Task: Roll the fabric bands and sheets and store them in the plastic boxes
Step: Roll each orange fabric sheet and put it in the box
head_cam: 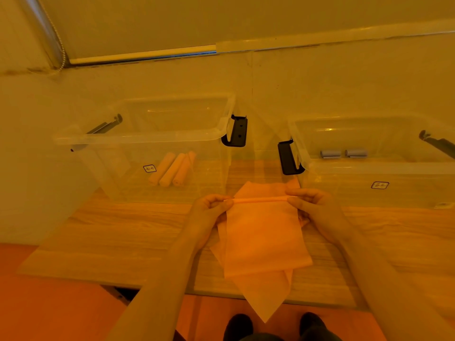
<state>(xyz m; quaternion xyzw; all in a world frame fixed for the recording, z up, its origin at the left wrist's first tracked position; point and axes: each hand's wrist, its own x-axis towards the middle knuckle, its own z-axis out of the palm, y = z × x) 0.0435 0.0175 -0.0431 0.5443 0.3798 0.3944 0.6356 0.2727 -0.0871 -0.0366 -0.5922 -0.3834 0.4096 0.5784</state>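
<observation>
The left hand and the right hand each pinch one end of the thin rolled edge of an orange fabric sheet, fingers curled around it, probably so that the roll stays even along its width while it grows. The sheet lies on the wooden table between the two hands, and under it more orange sheets lie crossed, one corner hanging over the near table edge at 6 o'clock. The sheet looks thin and soft, slightly see-through, with only its far edge rolled. At 10 o'clock stands the left plastic box, with three orange rolls inside; at 2 o'clock the right plastic box holds two grey rolls. Both boxes are open and near, likely for easy dropping.
</observation>
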